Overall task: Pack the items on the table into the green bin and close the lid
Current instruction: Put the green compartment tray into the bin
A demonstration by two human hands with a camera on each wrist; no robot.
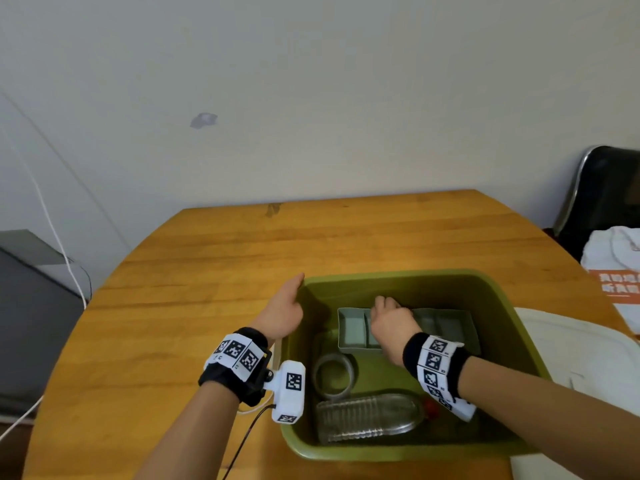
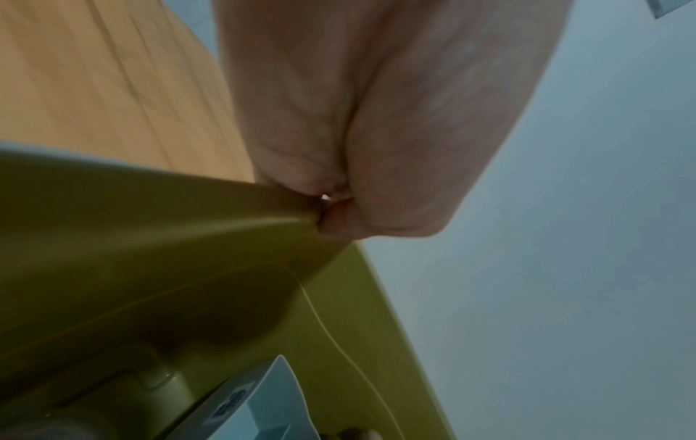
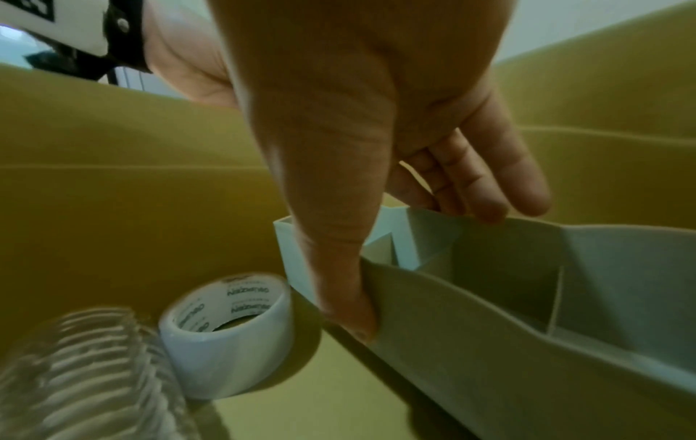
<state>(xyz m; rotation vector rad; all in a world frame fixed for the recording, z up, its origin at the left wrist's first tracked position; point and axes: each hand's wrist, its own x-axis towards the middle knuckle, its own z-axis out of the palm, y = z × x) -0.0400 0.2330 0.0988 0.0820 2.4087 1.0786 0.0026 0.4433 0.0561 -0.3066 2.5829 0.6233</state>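
The green bin [image 1: 398,276] stands open on the wooden table [image 1: 207,271]. My left hand [image 1: 294,296] grips the bin's far left rim; in the left wrist view the left hand [image 2: 324,214] pinches the bin's [image 2: 150,238] edge. Inside the bin, my right hand [image 1: 388,313] holds a grey divided organizer tray [image 1: 446,327]. In the right wrist view my right hand [image 3: 421,268] has its thumb on the organizer's [image 3: 527,342] near wall and its fingers on the far wall. A tape roll [image 1: 334,375] [image 3: 226,336] and a clear bottle [image 1: 367,417] [image 3: 75,381] lie in the bin.
A white lid [image 1: 571,358] lies on the table right of the bin. A black chair [image 1: 606,195] with a white bag [image 1: 616,282] stands at the right. At the left, below the table's edge, are a grey cabinet [image 1: 34,323] and a white cable [image 1: 52,230].
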